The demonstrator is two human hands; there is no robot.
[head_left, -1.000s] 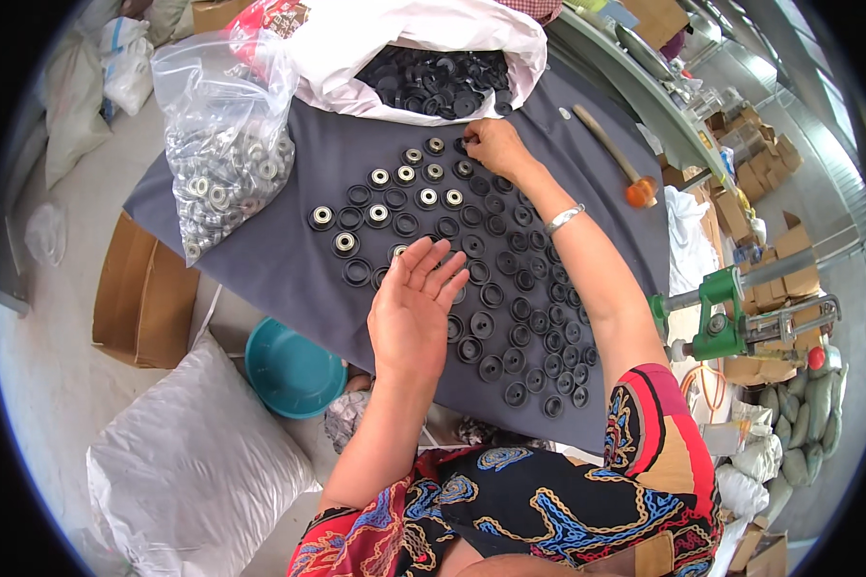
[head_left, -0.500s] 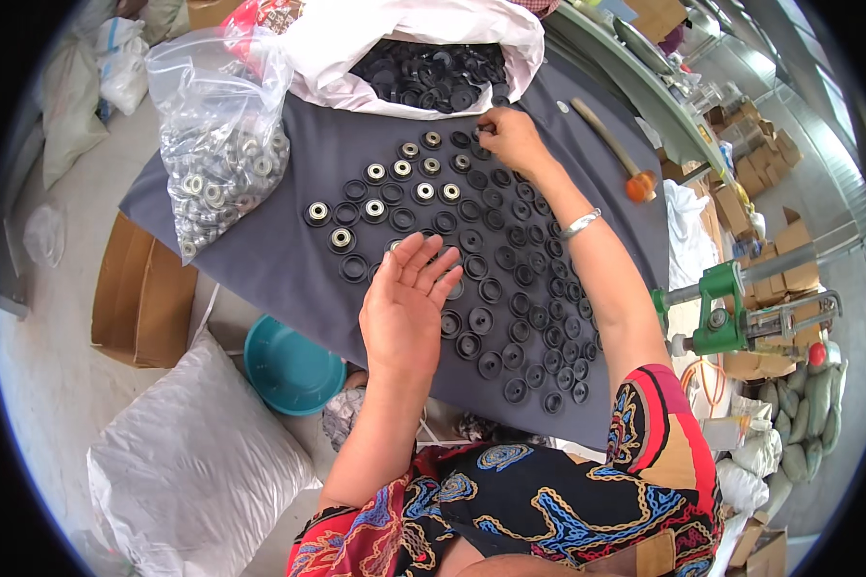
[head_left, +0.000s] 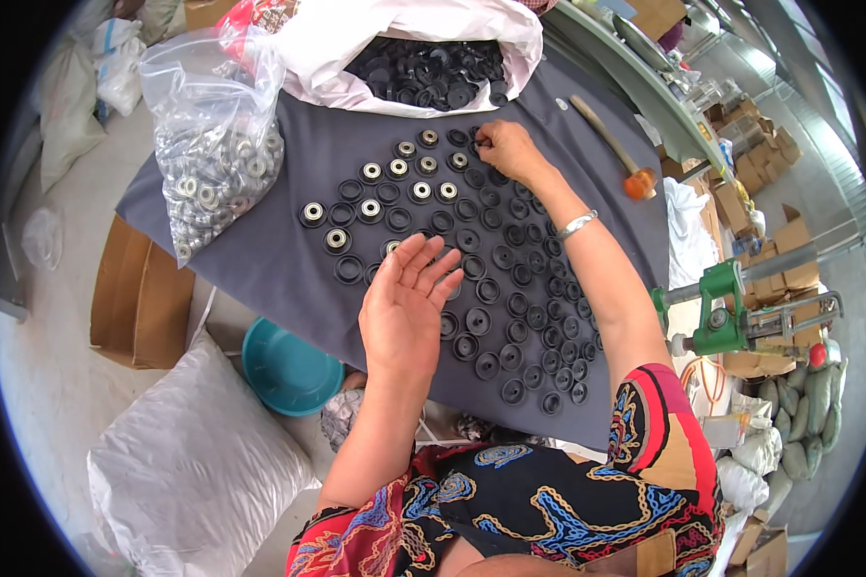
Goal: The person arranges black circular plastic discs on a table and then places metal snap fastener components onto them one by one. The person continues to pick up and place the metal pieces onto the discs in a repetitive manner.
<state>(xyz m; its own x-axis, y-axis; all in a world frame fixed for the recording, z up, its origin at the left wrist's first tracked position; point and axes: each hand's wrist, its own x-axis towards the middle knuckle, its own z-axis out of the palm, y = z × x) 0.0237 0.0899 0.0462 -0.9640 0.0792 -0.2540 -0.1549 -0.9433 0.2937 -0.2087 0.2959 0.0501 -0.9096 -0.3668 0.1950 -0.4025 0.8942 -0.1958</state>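
Many round black plastic wheels [head_left: 487, 364] lie spread in rows on a dark grey cloth [head_left: 298, 144]. Silvery ring bearings [head_left: 420, 190] sit in the hollows of several wheels at the left and far side. My right hand [head_left: 512, 152] reaches to the far edge of the rows, its fingertips pinched together over a black wheel. What the pinch holds, if anything, is hidden. Nearer to me, my left hand [head_left: 400, 313] is held palm up above the wheels, fingers stretched out, with nothing visible on the palm. It covers some wheels below.
A clear plastic bag of bearings [head_left: 223, 178] stands at the far left of the cloth. Behind the rows, a white sack [head_left: 322, 58] lies open, full of black wheels. A wooden-handled hammer [head_left: 614, 144] rests at right, near a green press [head_left: 720, 310]. A teal basin [head_left: 289, 370] stands below left.
My right hand stays at the far wheels, its fingers shifted very slightly. The left hand keeps its place, palm up. The cloth and its wheels appear slightly farther left in the picture.
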